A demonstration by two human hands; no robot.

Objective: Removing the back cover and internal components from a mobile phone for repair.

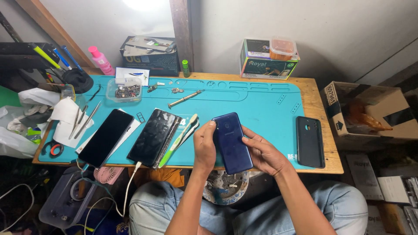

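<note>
While the teal work mat (261,98) covered the wooden bench, you held the blue phone (232,141) back-up over its near edge, your left hand (204,148) and right hand (263,154) each closed on one long side; a black case (310,141) lay well right

A wooden desk (320,104) stands against a pale, brightly lit wall (313,26).

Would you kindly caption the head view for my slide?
Both hands, left hand and right hand, hold a blue phone back-up over a teal mat.
</note>
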